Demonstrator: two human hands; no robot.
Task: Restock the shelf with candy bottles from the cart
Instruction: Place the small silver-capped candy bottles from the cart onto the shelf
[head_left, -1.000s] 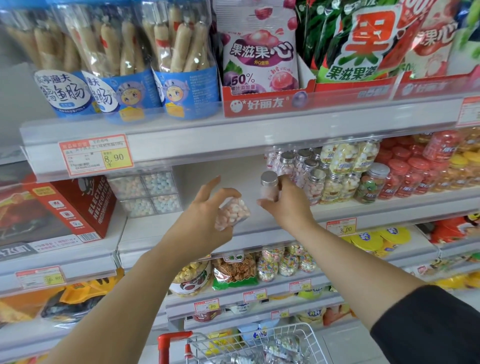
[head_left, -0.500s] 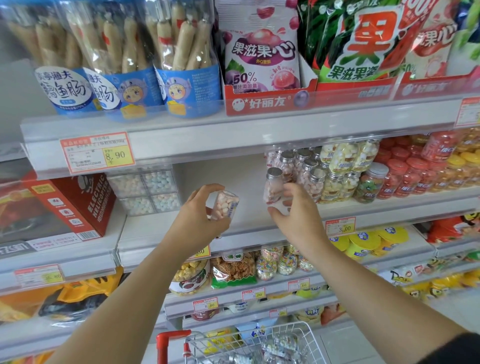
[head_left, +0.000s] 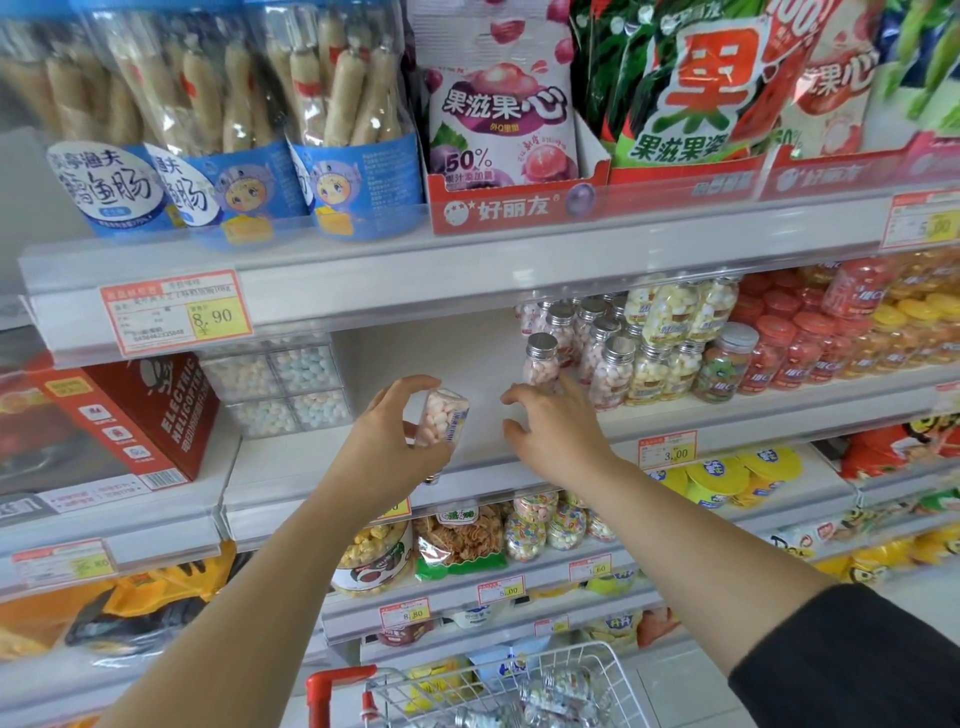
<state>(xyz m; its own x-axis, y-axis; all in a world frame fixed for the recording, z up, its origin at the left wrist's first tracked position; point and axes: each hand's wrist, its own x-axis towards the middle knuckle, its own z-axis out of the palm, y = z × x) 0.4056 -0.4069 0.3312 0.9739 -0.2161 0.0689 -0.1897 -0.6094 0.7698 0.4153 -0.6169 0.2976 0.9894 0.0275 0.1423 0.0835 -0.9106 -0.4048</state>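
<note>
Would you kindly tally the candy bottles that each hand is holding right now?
Left hand: 1 candy bottle
Right hand: 0
Total: 1

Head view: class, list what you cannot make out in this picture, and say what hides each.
Head view only:
Held bottle: label unreadable, partly covered by the left hand that grips it.
Cart: contents cut off by the bottom edge.
Price tag: blurred, cut by the right edge.
Right hand: whether it touches the pink bottle is unclear.
</note>
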